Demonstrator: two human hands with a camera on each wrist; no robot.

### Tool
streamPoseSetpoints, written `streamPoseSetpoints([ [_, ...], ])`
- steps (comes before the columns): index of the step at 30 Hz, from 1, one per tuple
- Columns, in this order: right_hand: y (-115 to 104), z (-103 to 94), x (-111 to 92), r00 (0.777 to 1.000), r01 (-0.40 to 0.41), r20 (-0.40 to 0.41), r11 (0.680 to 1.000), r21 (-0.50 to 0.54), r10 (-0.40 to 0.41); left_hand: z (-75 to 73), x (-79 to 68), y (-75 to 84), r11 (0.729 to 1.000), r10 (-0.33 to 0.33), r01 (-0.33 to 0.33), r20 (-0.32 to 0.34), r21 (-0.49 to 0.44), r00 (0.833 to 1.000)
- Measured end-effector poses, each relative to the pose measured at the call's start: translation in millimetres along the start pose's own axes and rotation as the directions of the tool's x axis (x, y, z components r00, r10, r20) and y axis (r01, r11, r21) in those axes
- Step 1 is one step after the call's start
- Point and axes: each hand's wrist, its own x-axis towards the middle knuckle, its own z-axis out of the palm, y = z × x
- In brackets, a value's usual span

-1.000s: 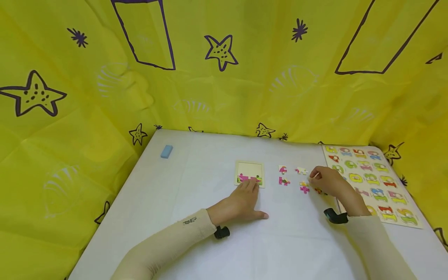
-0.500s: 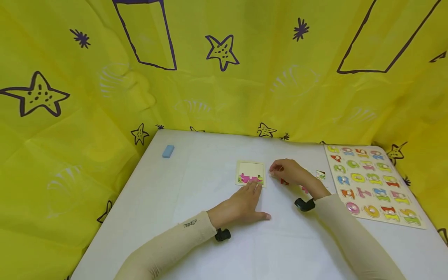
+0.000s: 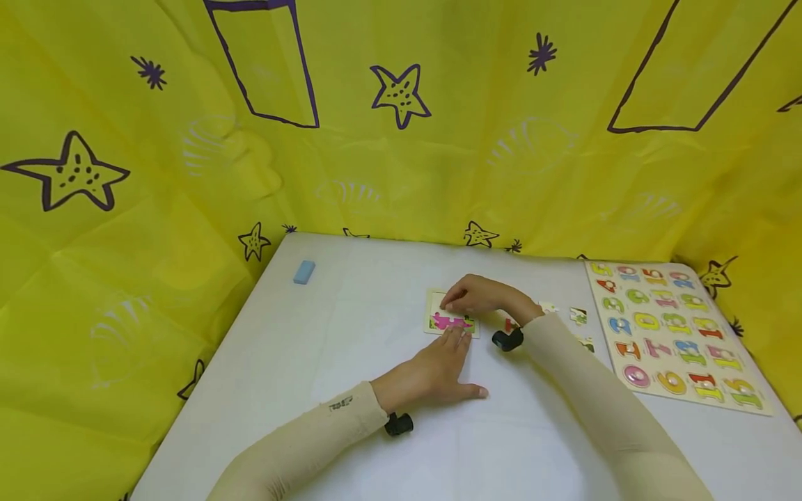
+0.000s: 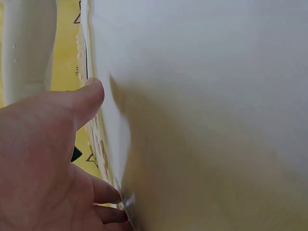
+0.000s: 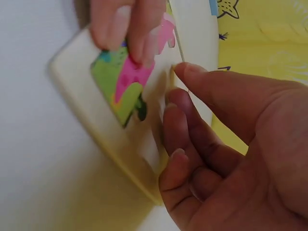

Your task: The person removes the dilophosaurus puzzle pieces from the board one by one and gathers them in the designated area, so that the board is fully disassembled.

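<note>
A small square puzzle frame [image 3: 429, 313] lies on the white table, its lower part filled with pink and green puzzle pieces [image 3: 441, 321]. My left hand [image 3: 432, 372] rests with extended fingertips on the frame's near edge, thumb spread to the right. Over the frame's upper right part is my right hand [image 3: 479, 296], its thumb and forefinger pinching a thin puzzle piece [image 5: 172, 79] that shows nearly edge-on in the right wrist view. The piece's printed face cannot be made out. In the left wrist view, the left hand's [image 4: 43, 159] fingertips are partly cut off.
Several loose puzzle pieces [image 3: 578, 316] lie right of the frame, some partly covered by the right arm. A number puzzle board [image 3: 649, 365] occupies the table's right side. At the far left sits a light-blue block [image 3: 304, 272]. A yellow patterned curtain [image 3: 351, 153] surrounds the table.
My right hand has moved left from the loose pieces to above the puzzle frame, with a pinched piece. The left hand has stayed on the frame's near edge.
</note>
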Motion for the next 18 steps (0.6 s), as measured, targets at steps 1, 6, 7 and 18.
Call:
streamPoseSetpoints([
  [1,-1,-1.2,2,1.0,0.006,0.021,1.0,0.004,-0.006,-0.1,-0.6,-0.1,1.0,0.003,-0.003,-0.002,-0.003,1.0],
  [6,-5,-6.9,12,0.994,0.01,0.113,1.0,0.004,-0.01,-0.7,-2.2,-1.5,1.0,0.023,-0.023,-0.007,-0.008,1.0],
  [7,-5,-7.8,13,0.992,0.004,0.124,1.0,0.0,-0.004,-0.9,-2.4,-1.7,1.0,0.026,-0.026,-0.007,-0.009,1.0],
  [18,-11,-10.5,20,0.985,-0.021,0.17,1.0,-0.008,0.022,-1.9,-0.5,-5.7,0.999,0.032,-0.031,0.009,-0.02,0.999],
])
